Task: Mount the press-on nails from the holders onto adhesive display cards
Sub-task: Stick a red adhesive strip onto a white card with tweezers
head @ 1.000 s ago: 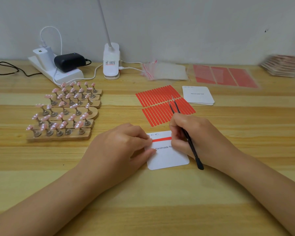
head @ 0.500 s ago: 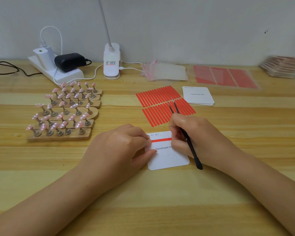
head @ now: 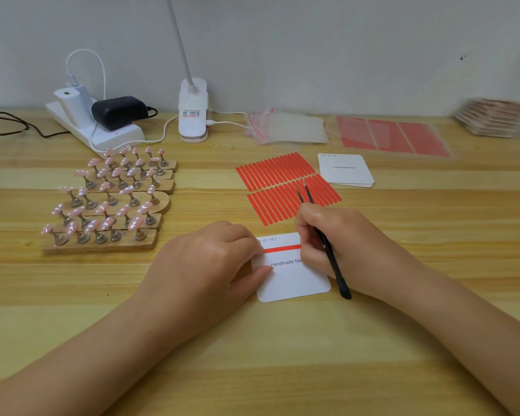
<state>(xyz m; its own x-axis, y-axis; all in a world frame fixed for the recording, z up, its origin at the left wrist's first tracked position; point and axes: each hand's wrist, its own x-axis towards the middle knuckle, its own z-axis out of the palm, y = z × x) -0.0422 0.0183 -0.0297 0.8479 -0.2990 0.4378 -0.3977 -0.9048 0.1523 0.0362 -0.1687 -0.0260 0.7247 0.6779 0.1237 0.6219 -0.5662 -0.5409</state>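
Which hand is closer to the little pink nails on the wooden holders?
Left. The left hand rests just right of the nail holders; the right hand sits farther right, beyond the card.

Under our left hand the worktop is pale, smooth wood with a visible grain. Between both hands lies a matt white paper card. Our right hand holds matt black tweezers. Beyond the left hand, glossy pink nails sit on metal stands in rough wooden holders.
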